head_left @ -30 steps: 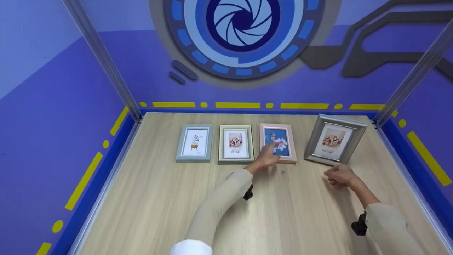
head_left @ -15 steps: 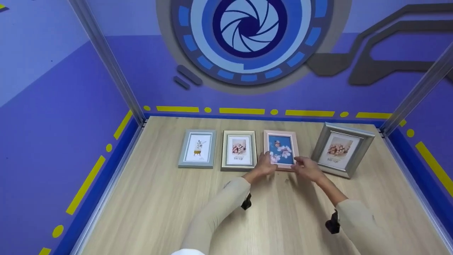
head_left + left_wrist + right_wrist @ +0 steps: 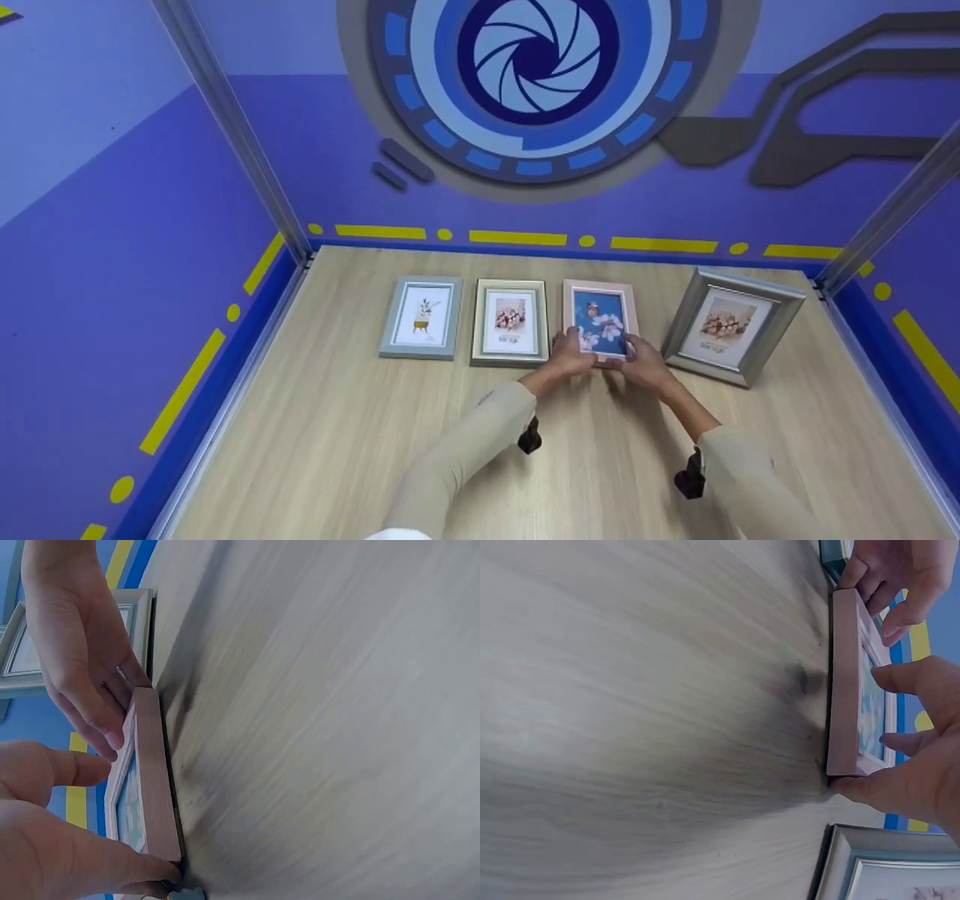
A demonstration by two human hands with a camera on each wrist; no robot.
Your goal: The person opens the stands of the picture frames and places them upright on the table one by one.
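A pink picture frame [image 3: 598,286] with a blue blossom picture lies face up on the table, third from the left. My left hand [image 3: 570,358] holds its lower left corner, with fingers along the left side. At the lower right corner is my right hand [image 3: 645,366], its fingers on the right side. In the left wrist view a fingertip of the left hand [image 3: 75,847] meets the frame's edge [image 3: 156,780] at table level. Both thumbs are near the lower border. From the right wrist view, the frame's near edge [image 3: 843,690] sits between both hands.
To the left lie a cream-gold picture frame [image 3: 478,322] and a light blue one [image 3: 390,319]. A larger silver frame [image 3: 780,322] stands tilted back close to the right hand. Blue-purple panels [image 3: 330,165] border the wooden table [image 3: 322,435] at the back and sides.
My right hand has come left from in front of the silver frame to the pink frame's lower right corner. My left hand has shifted from over the picture to the lower left corner.
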